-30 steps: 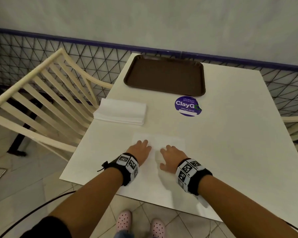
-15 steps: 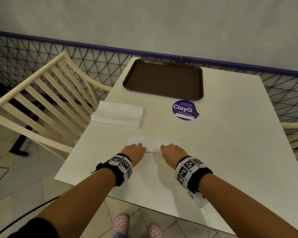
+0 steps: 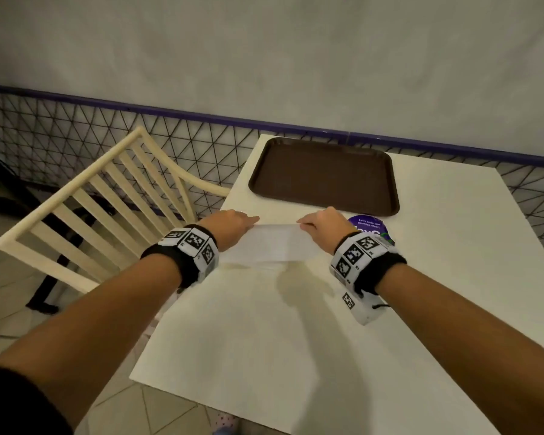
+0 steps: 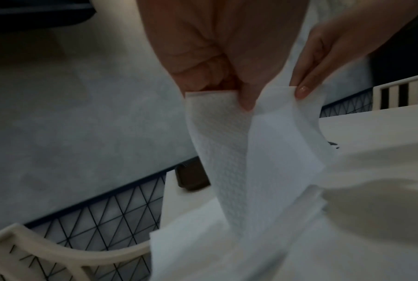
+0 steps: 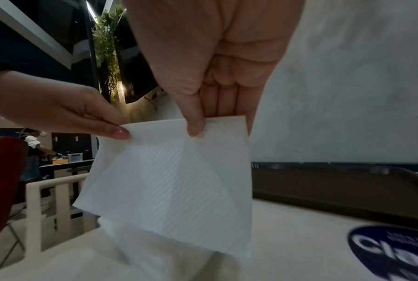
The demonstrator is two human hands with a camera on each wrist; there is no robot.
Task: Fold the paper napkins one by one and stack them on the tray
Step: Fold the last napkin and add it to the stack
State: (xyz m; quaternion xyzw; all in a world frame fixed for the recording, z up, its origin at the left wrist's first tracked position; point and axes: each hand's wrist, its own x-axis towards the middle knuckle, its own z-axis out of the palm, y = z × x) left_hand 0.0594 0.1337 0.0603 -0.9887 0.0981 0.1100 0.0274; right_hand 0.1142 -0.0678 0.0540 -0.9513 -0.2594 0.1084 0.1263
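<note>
A white paper napkin (image 3: 274, 243) hangs in the air above the table, stretched between my two hands. My left hand (image 3: 253, 220) pinches its upper left corner between thumb and fingers (image 4: 246, 102). My right hand (image 3: 302, 222) pinches the upper right corner (image 5: 196, 125) the same way. The napkin (image 5: 174, 180) hangs down as a flat sheet, and in the left wrist view it (image 4: 239, 152) shows two layers. The brown tray (image 3: 324, 174) lies bare at the table's far edge, just beyond the hands. The stack of napkins (image 4: 227, 247) lies on the table below the left hand.
A round purple sticker (image 3: 371, 229) is on the white table (image 3: 296, 340) in front of the tray, partly behind my right wrist. A cream slatted chair (image 3: 107, 215) stands against the table's left side. A wire-mesh fence (image 3: 76, 133) and a wall run behind.
The napkin lay flat on the table under both hands. The hands pushed its near edge forward, then lifted it by the corners and carried it toward the tray.
</note>
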